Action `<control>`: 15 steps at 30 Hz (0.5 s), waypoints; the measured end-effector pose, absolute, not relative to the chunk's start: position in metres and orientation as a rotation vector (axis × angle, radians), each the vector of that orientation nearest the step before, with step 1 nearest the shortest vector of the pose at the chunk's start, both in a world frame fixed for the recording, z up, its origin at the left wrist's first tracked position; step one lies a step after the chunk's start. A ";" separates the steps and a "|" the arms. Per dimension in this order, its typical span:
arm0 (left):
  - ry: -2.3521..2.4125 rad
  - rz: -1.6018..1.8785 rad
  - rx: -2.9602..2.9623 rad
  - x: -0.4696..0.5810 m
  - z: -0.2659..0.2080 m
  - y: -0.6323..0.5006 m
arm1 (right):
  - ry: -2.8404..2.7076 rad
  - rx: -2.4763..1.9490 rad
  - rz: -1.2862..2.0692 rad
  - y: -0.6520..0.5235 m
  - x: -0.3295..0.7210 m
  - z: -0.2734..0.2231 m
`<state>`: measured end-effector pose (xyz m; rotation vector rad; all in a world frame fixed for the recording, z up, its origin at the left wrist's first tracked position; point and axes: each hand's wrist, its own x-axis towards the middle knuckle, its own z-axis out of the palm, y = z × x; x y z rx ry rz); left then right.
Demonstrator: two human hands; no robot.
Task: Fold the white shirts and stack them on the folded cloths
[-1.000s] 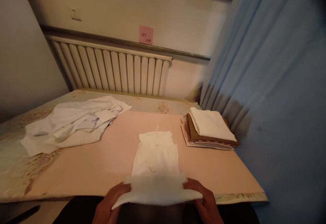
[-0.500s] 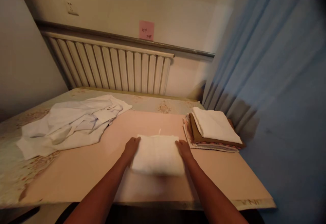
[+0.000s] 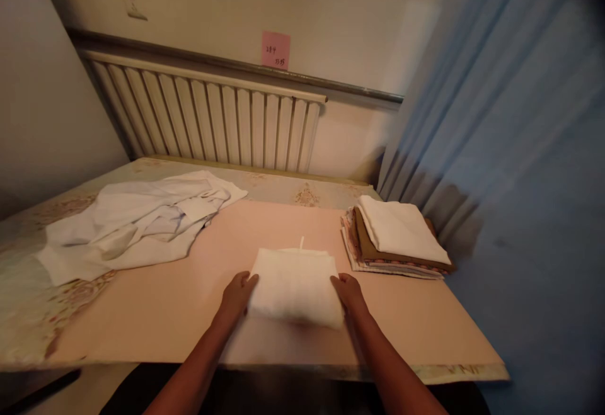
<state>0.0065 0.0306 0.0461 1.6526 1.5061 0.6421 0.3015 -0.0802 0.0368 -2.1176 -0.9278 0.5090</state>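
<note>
A folded white cloth (image 3: 295, 286) forms a rectangle low over the middle of the pink sheet, its near edge blurred. My left hand (image 3: 237, 295) grips its left side, thumb on top and fingers curled underneath. On the opposite side, my right hand (image 3: 350, 293) pinches the right edge in the same way. Most of the fingers are hidden below the cloth. A thin white strip (image 3: 302, 242) sticks out past the far edge.
Crumpled white garments (image 3: 142, 226) lie at the left of the table. Folded cloths (image 3: 401, 229), white on top with brown below, are stacked at the right. A blue curtain (image 3: 529, 213) hangs along the right side, and a radiator (image 3: 212, 119) stands behind the table.
Both hands have slid a little toward me along the sides of the folded cloth, which stays between them. The head view has shifted slightly.
</note>
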 end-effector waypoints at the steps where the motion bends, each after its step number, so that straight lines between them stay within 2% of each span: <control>1: 1.456 0.666 1.669 0.006 0.044 0.027 | -0.940 -2.132 0.501 -0.082 0.299 0.036; 5: 1.354 0.677 1.798 0.008 0.036 0.013 | -0.994 -2.198 0.371 -0.089 0.285 0.038; 11: 1.576 0.725 1.890 0.011 0.035 -0.013 | -1.083 -2.368 -0.009 -0.096 0.261 0.044; 15: 1.686 0.549 1.966 0.007 0.038 -0.029 | -1.219 -2.528 -0.125 -0.097 0.254 0.032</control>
